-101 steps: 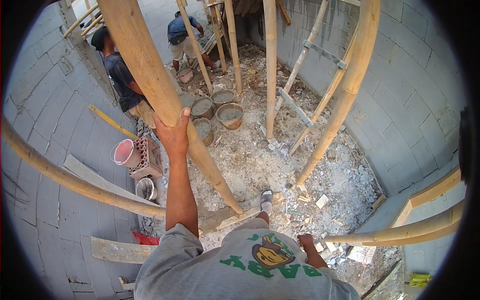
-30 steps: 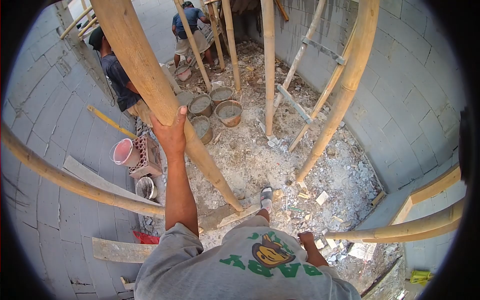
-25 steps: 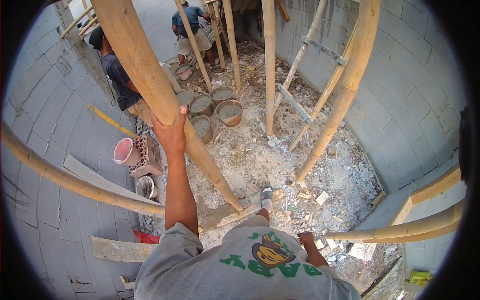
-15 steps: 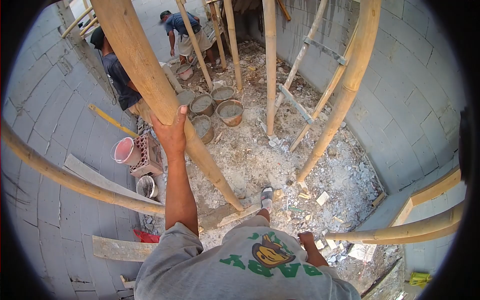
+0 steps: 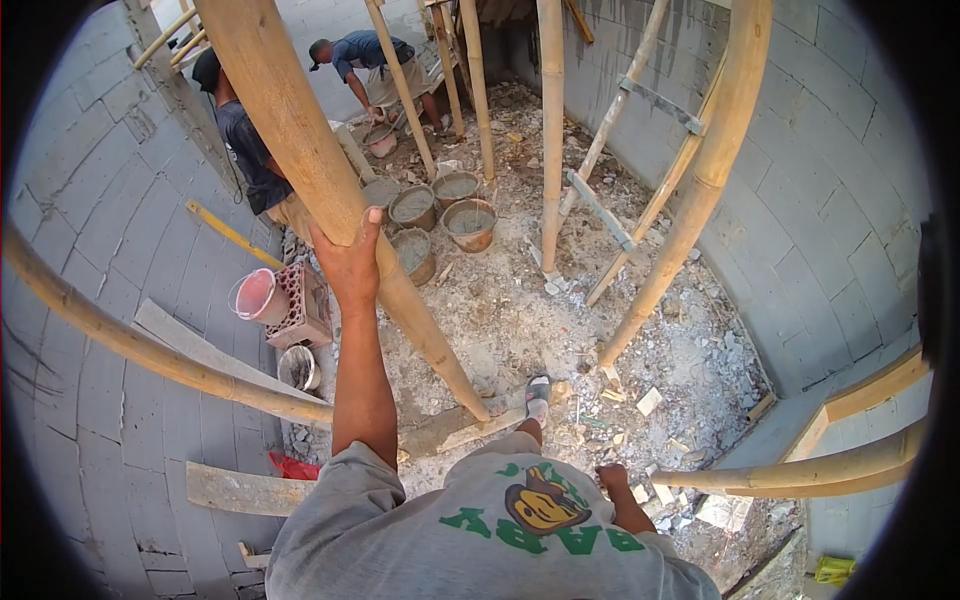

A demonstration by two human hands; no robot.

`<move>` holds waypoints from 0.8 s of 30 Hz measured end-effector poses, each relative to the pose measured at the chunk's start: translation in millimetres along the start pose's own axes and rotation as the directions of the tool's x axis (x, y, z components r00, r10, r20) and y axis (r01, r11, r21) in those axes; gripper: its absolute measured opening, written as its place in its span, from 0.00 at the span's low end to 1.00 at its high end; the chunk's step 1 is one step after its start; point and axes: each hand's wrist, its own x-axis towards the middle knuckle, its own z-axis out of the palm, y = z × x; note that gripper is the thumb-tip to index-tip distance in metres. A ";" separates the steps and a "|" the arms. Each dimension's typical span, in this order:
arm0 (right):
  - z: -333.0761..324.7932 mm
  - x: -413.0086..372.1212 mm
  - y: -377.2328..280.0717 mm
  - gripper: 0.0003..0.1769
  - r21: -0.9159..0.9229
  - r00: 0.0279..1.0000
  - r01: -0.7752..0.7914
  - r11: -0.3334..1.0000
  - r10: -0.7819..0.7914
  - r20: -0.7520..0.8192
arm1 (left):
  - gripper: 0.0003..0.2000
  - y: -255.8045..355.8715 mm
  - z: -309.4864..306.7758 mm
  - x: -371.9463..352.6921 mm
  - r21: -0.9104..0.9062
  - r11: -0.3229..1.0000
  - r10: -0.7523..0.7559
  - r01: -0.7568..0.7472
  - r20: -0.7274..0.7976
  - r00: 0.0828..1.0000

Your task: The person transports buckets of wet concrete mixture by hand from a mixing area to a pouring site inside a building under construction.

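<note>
My left hand (image 5: 350, 268) is wrapped around a thick bamboo pole (image 5: 300, 130), thumb pointing up along its near side. The pole leans, and its foot rests on the rubble floor near my sandalled foot (image 5: 538, 390). Low at my other side hangs my right hand (image 5: 612, 478), small in view, fingers curled and nothing visible in them. Close to it, apart from the fingers, is the end of a horizontal bamboo pole (image 5: 780, 474). Beyond my left hand stand several buckets of wet grey mortar, one of them an orange-brown bucket (image 5: 470, 240).
One person (image 5: 365, 60) bends over a bucket (image 5: 381, 142) at the back; another person (image 5: 245, 140) is partly hidden behind my pole. A pink bucket (image 5: 262, 297) sits on a red crate (image 5: 305, 315). A ladder (image 5: 650, 150) and upright bamboo poles stand right. Grey block walls (image 5: 830, 190) surround the space.
The view has shifted slightly, so the surroundings appear a little further right. The person at the back has moved their head and arms. My left hand keeps its grip on the pole.
</note>
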 end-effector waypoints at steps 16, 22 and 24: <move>12.3 12.9 17.4 0.19 -0.106 0.998 0.065 0.992 -0.062 0.024 | 0.26 -0.3 -0.6 -0.2 0.043 0.999 -0.006 0.006 -0.015 1.000; 7.0 6.6 6.7 0.18 0.043 0.991 -0.089 0.995 0.084 0.104 | 0.24 4.9 0.6 -1.1 -0.005 1.000 -0.022 0.022 -0.023 0.999; 9.3 14.4 17.9 0.16 -0.530 0.924 0.371 0.763 -0.358 0.133 | 0.24 3.3 0.1 -2.0 -0.049 0.995 -0.093 0.092 -0.033 0.995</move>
